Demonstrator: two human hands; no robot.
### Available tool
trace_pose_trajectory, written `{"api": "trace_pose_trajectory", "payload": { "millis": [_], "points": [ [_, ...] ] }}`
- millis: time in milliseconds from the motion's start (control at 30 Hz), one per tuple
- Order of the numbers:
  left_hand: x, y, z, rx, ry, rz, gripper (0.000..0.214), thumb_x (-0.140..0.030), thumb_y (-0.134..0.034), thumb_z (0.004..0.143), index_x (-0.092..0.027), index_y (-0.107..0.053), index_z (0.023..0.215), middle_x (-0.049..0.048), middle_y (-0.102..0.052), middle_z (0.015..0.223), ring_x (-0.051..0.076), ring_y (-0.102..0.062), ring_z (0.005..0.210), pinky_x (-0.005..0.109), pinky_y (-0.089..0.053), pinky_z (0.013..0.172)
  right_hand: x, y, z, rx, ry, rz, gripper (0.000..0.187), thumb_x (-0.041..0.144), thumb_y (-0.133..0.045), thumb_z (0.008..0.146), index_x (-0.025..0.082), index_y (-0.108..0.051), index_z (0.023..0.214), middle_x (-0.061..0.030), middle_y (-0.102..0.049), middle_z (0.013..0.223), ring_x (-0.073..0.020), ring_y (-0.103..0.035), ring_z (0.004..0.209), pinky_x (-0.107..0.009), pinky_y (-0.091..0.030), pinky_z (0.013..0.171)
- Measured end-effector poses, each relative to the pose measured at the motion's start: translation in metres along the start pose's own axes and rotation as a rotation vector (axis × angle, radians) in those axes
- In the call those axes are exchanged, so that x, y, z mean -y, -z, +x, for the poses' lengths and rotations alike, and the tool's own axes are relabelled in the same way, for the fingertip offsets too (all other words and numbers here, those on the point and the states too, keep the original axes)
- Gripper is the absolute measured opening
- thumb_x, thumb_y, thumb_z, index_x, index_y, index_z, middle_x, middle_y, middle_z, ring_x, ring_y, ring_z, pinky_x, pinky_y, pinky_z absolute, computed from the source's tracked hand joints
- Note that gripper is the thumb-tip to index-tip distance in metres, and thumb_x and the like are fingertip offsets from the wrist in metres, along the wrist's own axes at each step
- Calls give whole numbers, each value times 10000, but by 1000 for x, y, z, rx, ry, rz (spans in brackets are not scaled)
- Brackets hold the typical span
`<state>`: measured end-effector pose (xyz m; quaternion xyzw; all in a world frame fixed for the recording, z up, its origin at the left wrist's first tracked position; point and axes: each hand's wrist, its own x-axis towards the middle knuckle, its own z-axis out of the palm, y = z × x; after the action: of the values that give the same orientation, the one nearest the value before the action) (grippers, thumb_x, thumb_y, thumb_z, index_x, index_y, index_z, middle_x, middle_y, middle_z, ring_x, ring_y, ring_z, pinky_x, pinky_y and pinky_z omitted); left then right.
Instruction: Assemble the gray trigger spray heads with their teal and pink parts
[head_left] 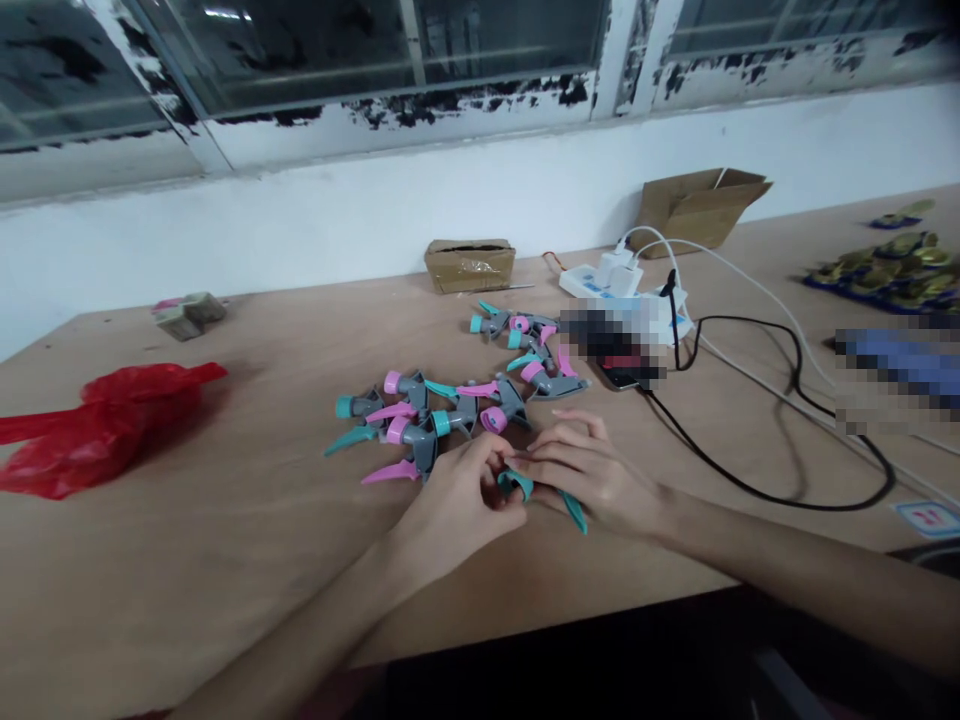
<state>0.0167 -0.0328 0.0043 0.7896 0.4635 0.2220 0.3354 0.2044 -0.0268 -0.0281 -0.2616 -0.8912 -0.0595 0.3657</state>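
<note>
Near the table's front edge, my two hands meet over a spray trigger head with a teal collar (516, 484) and a teal lever sticking out below my right hand. My left hand (461, 490) curls round the collar end, thumb and fingers closed on it. Bent over the sprayer's body, the fingers of my right hand (592, 470) hide most of it. Just beyond lie several more grey spray trigger heads (420, 447) with pink or teal collars and levers. Another cluster of these sprayers (553, 384) stretches back towards the phone.
A red plastic bag (120, 420) lies at left, a small bundle (189, 315) behind it. Cardboard boxes (471, 268) stand by the wall. At right are a white power strip (589, 283), a phone (626, 375), looping black cable (750, 500), and gold-and-blue items (892, 270).
</note>
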Motion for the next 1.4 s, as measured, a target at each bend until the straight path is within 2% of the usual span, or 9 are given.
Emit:
{"api": "trace_pose_trajectory", "payload": {
  "millis": [200,367,667,833,1067,1200,1400],
  "points": [
    [-1,-2,-3,-44,-48,67,282,-89,-516,637,-201,-478,893,-38,-519,663,97,-525,510,209,-424,468,4,1,2,17,-60,-9,198,192,-513,835,202,-596,1014,-17,-668,838,-144,-575,833,-394,-325,918],
    [1,-6,-4,-90,-62,119,291,-76,-498,652,-194,-487,918,-5,-545,744,121,-535,586,232,-427,506,7,-1,0,24,-86,-32,215,193,-540,818,193,-589,1028,-18,-669,860,-158,-560,857,-401,-294,939],
    [3,-3,-2,-68,-87,52,231,-119,-517,741,-213,-505,951,-6,-548,799,119,-531,647,237,-441,580,15,1,1,47,-175,-88,207,237,-540,827,188,-598,1019,-24,-663,813,-168,-526,785,-359,-320,796],
    [4,-5,-1,-95,-122,125,266,-91,-512,702,-211,-494,939,12,-568,828,140,-544,670,253,-448,579,15,0,1,35,-160,-76,212,211,-544,818,185,-591,1024,-17,-662,822,-168,-523,794,-356,-313,797],
    [7,-10,0,-131,-193,153,237,-87,-485,667,-191,-461,878,6,-537,754,141,-527,644,258,-433,573,14,-2,-4,40,-204,-28,223,184,-596,767,197,-593,990,-13,-639,818,-178,-491,791,-359,-299,794],
    [7,-8,1,-97,-158,115,218,-98,-497,690,-195,-462,883,-9,-512,740,129,-504,622,255,-421,571,13,-1,-5,33,-207,-27,215,208,-592,777,204,-592,993,-14,-633,808,-179,-491,797,-363,-301,800],
    [6,1,5,65,-108,-107,115,-162,-525,755,-191,-477,855,-14,-522,779,99,-488,617,204,-401,521,15,1,-3,17,-220,2,225,269,-582,806,197,-588,1019,-2,-640,778,-158,-519,779,-358,-298,807]
  ]
}}
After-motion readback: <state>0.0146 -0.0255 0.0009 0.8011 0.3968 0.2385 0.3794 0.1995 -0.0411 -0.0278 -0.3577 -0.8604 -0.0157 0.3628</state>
